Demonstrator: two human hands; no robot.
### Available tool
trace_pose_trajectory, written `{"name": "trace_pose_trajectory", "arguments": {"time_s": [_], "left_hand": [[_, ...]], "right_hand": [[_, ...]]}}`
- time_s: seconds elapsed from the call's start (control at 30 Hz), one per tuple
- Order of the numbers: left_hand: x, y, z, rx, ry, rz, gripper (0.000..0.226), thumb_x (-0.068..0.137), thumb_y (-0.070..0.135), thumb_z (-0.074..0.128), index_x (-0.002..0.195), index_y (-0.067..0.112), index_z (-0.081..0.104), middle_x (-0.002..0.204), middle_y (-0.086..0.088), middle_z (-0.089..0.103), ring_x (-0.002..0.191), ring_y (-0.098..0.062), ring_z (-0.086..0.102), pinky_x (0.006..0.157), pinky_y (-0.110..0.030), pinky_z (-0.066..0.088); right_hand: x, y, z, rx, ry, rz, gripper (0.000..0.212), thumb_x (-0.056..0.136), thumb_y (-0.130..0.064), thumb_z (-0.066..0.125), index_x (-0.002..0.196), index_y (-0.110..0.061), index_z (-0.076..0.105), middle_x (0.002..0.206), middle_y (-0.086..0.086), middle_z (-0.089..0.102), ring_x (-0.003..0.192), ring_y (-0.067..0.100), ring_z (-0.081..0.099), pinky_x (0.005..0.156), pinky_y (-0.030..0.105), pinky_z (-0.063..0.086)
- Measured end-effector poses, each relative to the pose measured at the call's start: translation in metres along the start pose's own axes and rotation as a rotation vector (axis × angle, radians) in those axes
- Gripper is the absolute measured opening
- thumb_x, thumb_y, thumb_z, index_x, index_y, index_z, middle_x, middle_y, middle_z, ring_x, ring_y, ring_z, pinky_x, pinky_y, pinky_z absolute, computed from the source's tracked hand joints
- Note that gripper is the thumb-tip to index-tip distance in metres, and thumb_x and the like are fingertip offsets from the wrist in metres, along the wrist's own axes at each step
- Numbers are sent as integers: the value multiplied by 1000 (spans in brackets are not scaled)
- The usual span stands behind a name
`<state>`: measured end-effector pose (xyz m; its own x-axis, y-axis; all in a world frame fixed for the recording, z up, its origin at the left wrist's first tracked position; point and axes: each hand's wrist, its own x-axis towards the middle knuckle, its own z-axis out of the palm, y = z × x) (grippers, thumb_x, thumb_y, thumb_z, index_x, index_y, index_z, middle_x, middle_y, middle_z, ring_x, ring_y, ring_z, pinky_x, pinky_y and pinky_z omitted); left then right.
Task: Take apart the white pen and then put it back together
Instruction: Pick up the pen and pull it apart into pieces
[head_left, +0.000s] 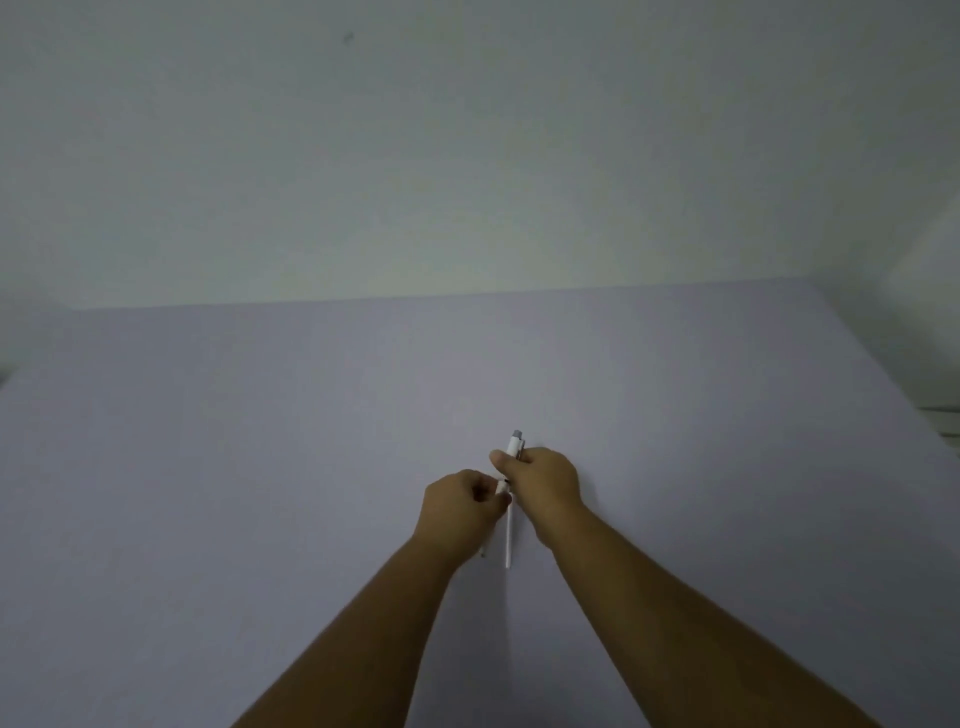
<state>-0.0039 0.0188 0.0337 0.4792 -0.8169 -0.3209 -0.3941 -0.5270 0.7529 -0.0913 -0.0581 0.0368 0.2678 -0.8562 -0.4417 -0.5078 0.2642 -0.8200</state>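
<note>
Just below the middle of the frame, above the pale lilac desk (260, 467), the right hand (545, 486) clamps the slim white plastic pen (516, 446) steady while the left hand (460, 506) pinches its small white piece, apparently mid-separation or rejoining.

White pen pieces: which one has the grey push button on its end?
The barrel in the right hand, pointing away. The thin tube and the small piece at the left hand show no button.

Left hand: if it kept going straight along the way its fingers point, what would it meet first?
The left hand points its fingers toward the right hand; they nearly touch at the white pen. It would likely meet that pen piece and those fingers first, though depth is unclear.
</note>
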Motion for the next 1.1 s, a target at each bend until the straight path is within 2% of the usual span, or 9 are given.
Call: {"name": "trace_pose_trajectory", "arguments": {"time_s": [0.1, 0.23, 0.37, 0.5, 0.57, 0.67, 0.9, 1.03, 1.1], "left_hand": [[2, 7, -10, -16, -59, -7, 17, 85, 32, 63, 84, 16, 67, 70, 7, 62, 63, -5, 55, 56, -17, 41], [-1, 1, -16, 160, -202, -39, 13, 83, 29, 66, 78, 17, 65, 71, 4, 59, 68, -11, 55, 60, -20, 43], [-6, -17, -15, 71, -147, -143, 15, 82, 28, 68, 79, 13, 66, 78, -3, 63, 73, -18, 59, 77, -34, 53], [-5, -20, -14, -36, -85, -178, 15, 81, 26, 68, 69, 19, 63, 83, -8, 67, 80, -23, 63, 84, -40, 56], [-5, -21, -13, -81, -70, -188, 15, 82, 26, 68, 69, 22, 62, 85, -7, 68, 84, -24, 65, 85, -40, 57], [-4, -25, -13, -126, -53, -204, 10, 81, 28, 69, 75, 23, 63, 86, -3, 68, 84, -21, 64, 84, -39, 57], [-1, -26, -11, -110, -46, -183, 9, 82, 29, 68, 82, 21, 63, 86, 1, 66, 84, -18, 63, 82, -34, 56], [-2, -20, -12, -33, -18, -100, 10, 82, 31, 66, 77, 24, 60, 72, 8, 60, 64, -6, 54, 55, -17, 44], [-4, -14, -12, 23, -8, -46, 12, 84, 32, 64, 78, 23, 59, 65, 9, 56, 57, -4, 49, 46, -13, 38]], "right_hand": [[2, -5, 1, 144, 2, 71, 28, 83, -36, 65, 65, -16, 59, 66, 2, 63, 69, 22, 63, 76, 40, 53], [14, -2, -11, 244, 104, 128, 31, 87, -34, 59, 68, -10, 61, 61, 4, 57, 54, 18, 52, 71, 39, 50], [19, 13, -28, -236, -34, 66, 31, 86, -33, 61, 92, -4, 69, 80, 12, 63, 74, 25, 58, 71, 33, 45], [9, 33, -19, -462, -59, 41, 18, 81, -27, 69, 79, -9, 64, 87, 15, 73, 69, 21, 58, 56, 25, 39], [8, 39, -15, -474, -31, 35, 19, 80, -25, 70, 80, -8, 62, 92, 17, 73, 72, 23, 59, 58, 24, 38], [8, 41, -13, -457, 30, 47, 29, 80, -24, 72, 96, -2, 62, 99, 16, 70, 88, 28, 65, 65, 25, 39], [6, 44, -11, -393, 69, 40, 37, 79, -28, 72, 103, -3, 57, 103, 13, 65, 90, 26, 62, 68, 27, 42], [-2, 22, -8, -133, 47, -60, 37, 80, -53, 62, 72, -19, 54, 70, -2, 58, 64, 15, 53, 63, 32, 49], [-8, 8, -4, -64, -47, -71, 43, 78, -54, 64, 57, -21, 47, 56, -5, 48, 54, 12, 45, 55, 27, 41]]}}
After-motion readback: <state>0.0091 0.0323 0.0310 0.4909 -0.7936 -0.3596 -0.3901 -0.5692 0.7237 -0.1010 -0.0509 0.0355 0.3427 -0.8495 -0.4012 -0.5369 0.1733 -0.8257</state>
